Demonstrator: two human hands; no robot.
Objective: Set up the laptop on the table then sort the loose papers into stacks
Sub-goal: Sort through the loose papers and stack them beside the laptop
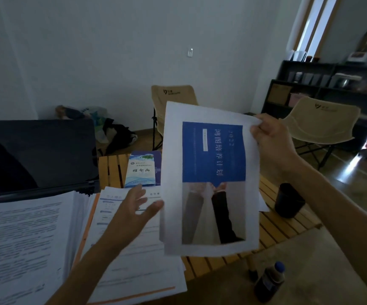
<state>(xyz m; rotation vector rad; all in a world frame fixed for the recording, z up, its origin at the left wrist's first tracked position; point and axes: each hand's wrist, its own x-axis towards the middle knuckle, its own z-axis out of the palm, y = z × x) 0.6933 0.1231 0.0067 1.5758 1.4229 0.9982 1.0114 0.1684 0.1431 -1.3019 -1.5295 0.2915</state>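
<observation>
My right hand pinches the top right corner of a printed sheet with a blue title block and a photo, and holds it up above the slatted wooden table. With fingers spread, my left hand reaches toward the sheet's left edge, the fingertips at or just short of it. The laptop stands open at the table's left with a dark screen. In front of it lies a thick stack of text pages. Beside that is a lower stack with orange-edged sheets. A blue and white leaflet rests further back.
A dark cup stands on the table's right side. A dark bottle with a blue cap sits on the floor by the table leg. Two beige folding chairs and black shelves stand behind. Bags lie by the wall.
</observation>
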